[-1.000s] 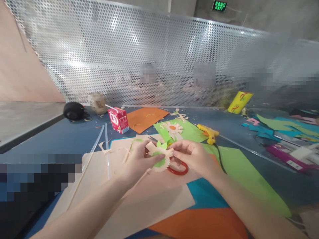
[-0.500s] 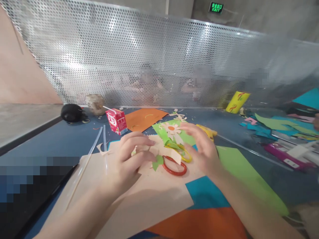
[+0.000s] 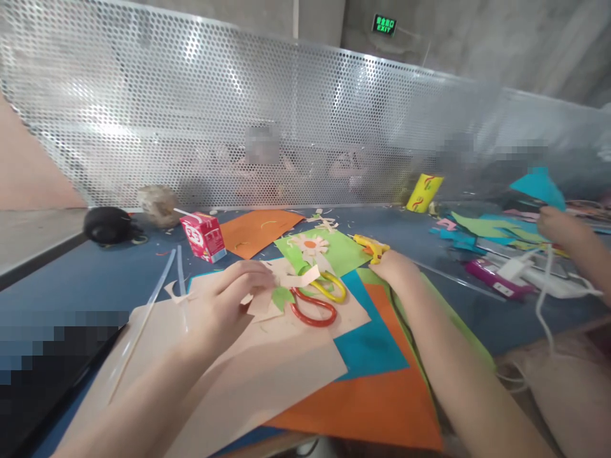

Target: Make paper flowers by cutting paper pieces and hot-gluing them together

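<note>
My left hand is closed with its fingertips together on a cream paper piece; part of the grip is hidden. A green paper leaf sits just beside those fingers. My right hand is closed round the lower part of a yellow glue gun, fingers mostly hidden. Between the hands lie scissors with one red and one yellow handle loop, their blades covered by paper. Behind them a cream paper flower with an orange centre rests on a green paper sheet.
Cream, blue and orange sheets overlap before me. A red drink carton stands back left, near clear glue sticks. At right are a purple power strip and another person's hand with blue paper.
My right hand has moved from beside the flower to the glue gun and closed on it. My left hand stays by the paper piece. Another person's hand has come in at right.
</note>
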A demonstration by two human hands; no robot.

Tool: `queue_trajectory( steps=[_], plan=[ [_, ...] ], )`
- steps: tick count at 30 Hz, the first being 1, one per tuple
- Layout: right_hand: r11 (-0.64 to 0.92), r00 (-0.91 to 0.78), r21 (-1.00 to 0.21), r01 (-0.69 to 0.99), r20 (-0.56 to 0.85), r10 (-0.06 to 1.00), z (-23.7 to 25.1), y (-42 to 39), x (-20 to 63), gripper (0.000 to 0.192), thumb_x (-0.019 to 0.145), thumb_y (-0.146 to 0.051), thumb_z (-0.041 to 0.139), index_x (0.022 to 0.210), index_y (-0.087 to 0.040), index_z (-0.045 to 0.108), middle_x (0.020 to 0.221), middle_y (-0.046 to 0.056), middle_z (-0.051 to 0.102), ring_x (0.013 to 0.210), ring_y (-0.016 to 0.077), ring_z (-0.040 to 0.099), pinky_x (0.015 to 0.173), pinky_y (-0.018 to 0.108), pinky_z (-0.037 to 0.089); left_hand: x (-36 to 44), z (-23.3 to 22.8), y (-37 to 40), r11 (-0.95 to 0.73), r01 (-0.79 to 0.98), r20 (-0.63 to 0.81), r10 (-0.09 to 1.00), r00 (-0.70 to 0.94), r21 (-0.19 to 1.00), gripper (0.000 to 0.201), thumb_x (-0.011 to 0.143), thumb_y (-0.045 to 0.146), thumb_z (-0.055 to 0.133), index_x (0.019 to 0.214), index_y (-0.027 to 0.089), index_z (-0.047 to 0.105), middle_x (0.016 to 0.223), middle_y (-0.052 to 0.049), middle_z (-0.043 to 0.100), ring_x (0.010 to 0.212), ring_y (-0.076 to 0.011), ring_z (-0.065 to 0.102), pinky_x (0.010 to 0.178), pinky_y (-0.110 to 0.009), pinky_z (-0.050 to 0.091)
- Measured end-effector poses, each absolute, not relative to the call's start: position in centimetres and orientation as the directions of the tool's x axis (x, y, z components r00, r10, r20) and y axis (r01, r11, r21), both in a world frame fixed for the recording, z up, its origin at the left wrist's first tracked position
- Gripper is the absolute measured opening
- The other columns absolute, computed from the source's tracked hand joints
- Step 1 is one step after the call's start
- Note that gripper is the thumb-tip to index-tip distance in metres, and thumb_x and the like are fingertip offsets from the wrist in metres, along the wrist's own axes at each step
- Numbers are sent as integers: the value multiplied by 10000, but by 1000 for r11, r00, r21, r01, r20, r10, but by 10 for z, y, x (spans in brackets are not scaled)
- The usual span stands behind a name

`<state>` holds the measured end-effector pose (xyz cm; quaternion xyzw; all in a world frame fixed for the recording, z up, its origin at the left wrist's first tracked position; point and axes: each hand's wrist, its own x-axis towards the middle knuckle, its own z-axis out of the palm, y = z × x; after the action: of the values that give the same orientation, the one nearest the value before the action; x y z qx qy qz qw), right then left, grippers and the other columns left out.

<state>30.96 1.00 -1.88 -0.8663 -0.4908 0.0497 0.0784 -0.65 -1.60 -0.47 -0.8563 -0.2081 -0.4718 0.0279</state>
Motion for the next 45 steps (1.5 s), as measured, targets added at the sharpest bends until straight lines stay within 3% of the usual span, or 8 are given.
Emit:
queue_trajectory(
  steps=[7,12,19,25,31,35,40,45],
  plan=[
    [-478,515,-397,783,-15,857,-28,24,317,421,687,-368,575,1065,-185,594,1055,118,611,1005,285,548,801,376,431,-9,-8,-10,-872,453,761,418,497,184,177,766,44,464,858,172,545,881,-65,601,860,-152,583,694,-249,496],
    [-498,594,-588,638,-37,804,-29,30,325,333,691,-329,613,976,-157,606,1006,155,603,1005,324,531,793,415,415,-6,-11,-9,-897,422,770,363,525,135,309,707,-52,431,888,166,553,930,-69,602,914,-157,575,769,-285,493],
    [-387,477,-912,134,-283,832,-19,26,324,262,865,-338,471,1000,-124,536,868,30,588,667,108,571,585,271,486,-3,-6,-10,-897,435,804,316,504,80,325,705,-76,384,827,172,554,835,-40,600,855,-143,565,731,-284,488],
    [-185,227,-944,-273,-250,941,-10,14,318,223,867,-201,351,799,-102,538,613,22,522,511,93,506,451,213,449,-3,-8,-9,-902,425,795,315,519,80,340,698,-98,388,840,164,552,849,-40,593,857,-135,539,720,-270,479],
    [25,137,-890,-455,-43,990,-2,8,304,267,585,-29,410,790,-170,507,763,54,611,487,80,485,378,156,406,-4,-11,-7,-905,416,807,311,503,90,357,691,-100,394,866,173,544,851,-32,592,890,-141,531,767,-296,473],
    [153,119,-869,-470,109,987,10,-4,288,347,578,-11,420,842,-214,516,758,-1,620,422,51,400,320,124,302,-7,-9,-4,-897,439,820,293,492,57,354,682,-102,414,866,167,554,833,-30,600,874,-146,528,760,-296,473],
    [217,-43,-957,-194,229,972,14,-18,261,112,777,-235,512,874,-179,520,415,-57,465,318,63,329,307,171,245,-14,-9,1,-865,502,818,276,504,-17,324,710,-76,430,866,177,558,839,-27,614,874,-162,526,771,-332,463],
    [323,-121,-943,75,313,942,5,-33,232,255,821,-445,464,867,-195,490,478,-63,449,333,71,362,330,198,286,-19,-4,0,-782,619,826,299,478,-75,239,754,-4,463,855,189,561,833,-28,630,844,-177,549,732,-353,432]
  ],
)
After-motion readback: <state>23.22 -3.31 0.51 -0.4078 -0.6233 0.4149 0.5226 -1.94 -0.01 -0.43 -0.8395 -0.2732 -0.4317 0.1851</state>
